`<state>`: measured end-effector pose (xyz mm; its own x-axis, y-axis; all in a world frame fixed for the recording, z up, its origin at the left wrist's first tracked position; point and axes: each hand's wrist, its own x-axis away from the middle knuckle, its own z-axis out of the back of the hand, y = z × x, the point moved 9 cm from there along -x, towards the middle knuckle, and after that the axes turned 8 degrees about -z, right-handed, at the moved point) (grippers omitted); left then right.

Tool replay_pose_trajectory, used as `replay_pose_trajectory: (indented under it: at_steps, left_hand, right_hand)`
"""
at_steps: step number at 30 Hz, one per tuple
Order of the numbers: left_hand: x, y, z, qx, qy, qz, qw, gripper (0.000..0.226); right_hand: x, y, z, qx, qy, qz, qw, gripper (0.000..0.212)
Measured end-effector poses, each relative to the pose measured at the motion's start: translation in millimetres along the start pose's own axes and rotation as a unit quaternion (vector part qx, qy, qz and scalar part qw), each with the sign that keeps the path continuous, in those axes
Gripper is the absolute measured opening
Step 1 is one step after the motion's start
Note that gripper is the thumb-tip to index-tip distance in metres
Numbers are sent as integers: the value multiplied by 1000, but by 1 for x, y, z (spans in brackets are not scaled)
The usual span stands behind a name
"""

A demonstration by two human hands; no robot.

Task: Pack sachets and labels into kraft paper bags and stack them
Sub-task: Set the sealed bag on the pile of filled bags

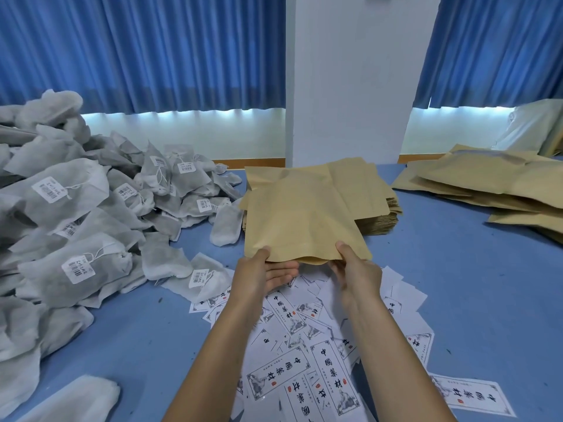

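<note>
I hold a flat kraft paper bag [300, 214] above the blue table, its near edge toward me. My left hand [268, 271] pinches the bag's near left corner, thumb on top and fingers underneath. My right hand [355, 269] grips the near right corner the same way. Behind the held bag lies a stack of empty kraft bags [379, 208]. A big heap of white fabric sachets [70, 214] with barcode tags fills the left side. Printed paper labels [304, 360] with black characters lie scattered under my forearms.
Filled kraft bags [493, 184] are stacked at the right, toward the back. The blue table [463, 278] shows bare between the labels and that stack. A white pillar [347, 86] and blue curtains [146, 53] stand behind the table.
</note>
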<state>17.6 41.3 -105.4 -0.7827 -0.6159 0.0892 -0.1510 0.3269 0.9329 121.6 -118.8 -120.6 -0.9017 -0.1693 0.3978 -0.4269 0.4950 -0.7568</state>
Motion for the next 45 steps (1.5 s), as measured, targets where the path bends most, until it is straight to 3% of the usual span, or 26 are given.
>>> replay_pose_trajectory:
  at_steps: [6,12,16,21,29,36,40,45]
  left_hand:
    - [0,0,0,-2,3,2,1000,29]
    - [1,0,-2,-5,-3,-5,1000,29]
    - [1,-1,-3,-2,-3,-5,1000,30]
    - [1,-5,-4,28,-1,-12,1000,22]
    - [2,-6,-4,108,26,-34,993,25]
    - [0,-7,-2,106,34,-36,993,27]
    - [0,-11,-6,95,12,-30,995,21]
    - [-6,-8,14,7,70,-35,997,16]
  right_hand:
    - [8,0,-6,-9,-24,2,1000,20]
    - [11,2,-9,-12,-39,-12,999,12]
    - [14,6,-14,1,-50,-24,998,25]
    - [14,6,-13,0,-49,-32,998,18]
    - [21,17,-27,-13,-91,-58,994,39]
    - [19,19,-26,-14,-97,-59,993,40]
    - [25,29,-37,19,-137,-84,987,14]
    - [23,25,-32,14,-106,-58,993,22]
